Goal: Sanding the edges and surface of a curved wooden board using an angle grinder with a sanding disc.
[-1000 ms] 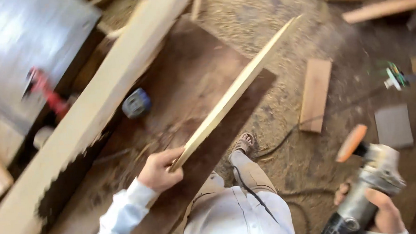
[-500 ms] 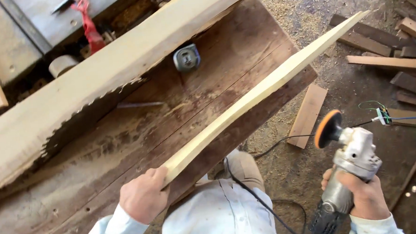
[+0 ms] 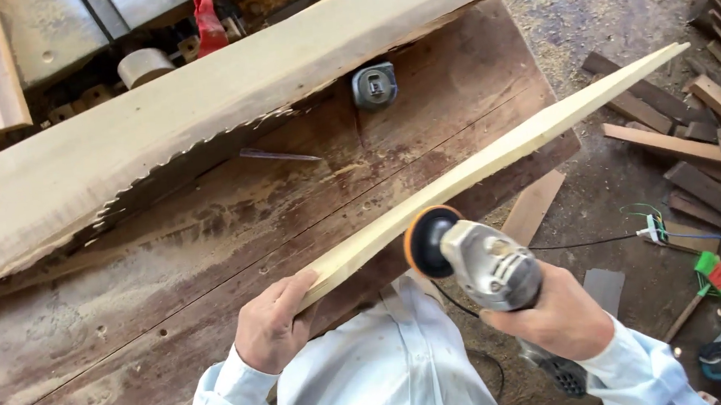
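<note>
Left hand [image 3: 274, 327] clenched round the near end of a pale wood strip [image 3: 494, 156], which slants up and right above the dark workbench [image 3: 211, 266]. Right hand [image 3: 549, 316] grasps the angle grinder [image 3: 490, 265], its orange-rimmed sanding disc [image 3: 422, 242] just beside the strip's edge; contact unclear from this angle. Step in hand looks like edge sanding. Next move calls for a firm hold on the strip and the disc laid flat.

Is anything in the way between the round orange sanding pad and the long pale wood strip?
Nothing visible. The grey angle grinder in the right hand has its orange pad right at the pale wood strip's lower edge; the left hand grips the near end.
</note>
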